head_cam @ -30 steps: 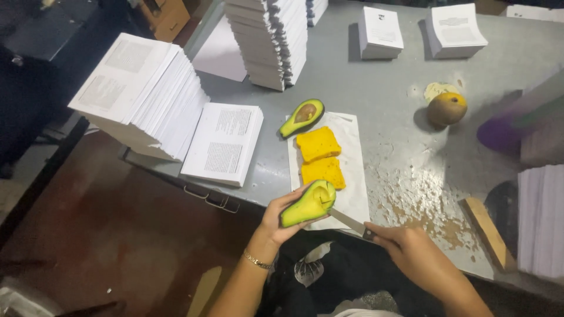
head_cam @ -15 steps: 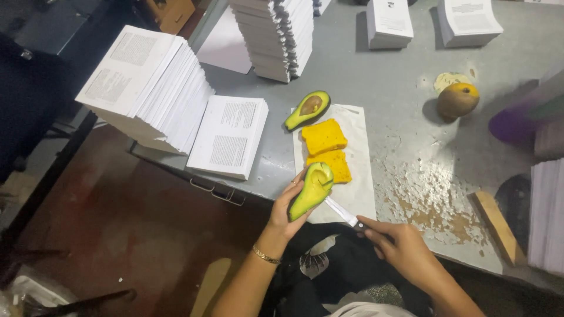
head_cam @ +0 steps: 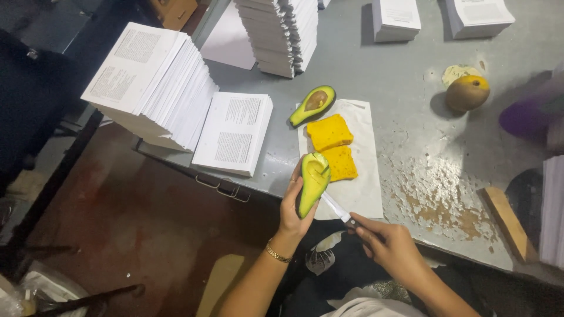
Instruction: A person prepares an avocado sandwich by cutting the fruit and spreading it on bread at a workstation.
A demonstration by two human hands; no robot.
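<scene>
Two hands are working at the table edge: the left hand [head_cam: 292, 208] is cupping an avocado half [head_cam: 312, 183] upright over the white paper [head_cam: 364, 194], while the right hand [head_cam: 388, 246] is clenching a knife [head_cam: 338, 208] whose blade is touching it.

Bare grey table [head_cam: 405, 100] right of the paper sheet [head_cam: 364, 194] — book stacks [head_cam: 158, 88] crowd left.

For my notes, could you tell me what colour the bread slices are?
Yellow-orange bread slices, clearest in the head view.
</scene>
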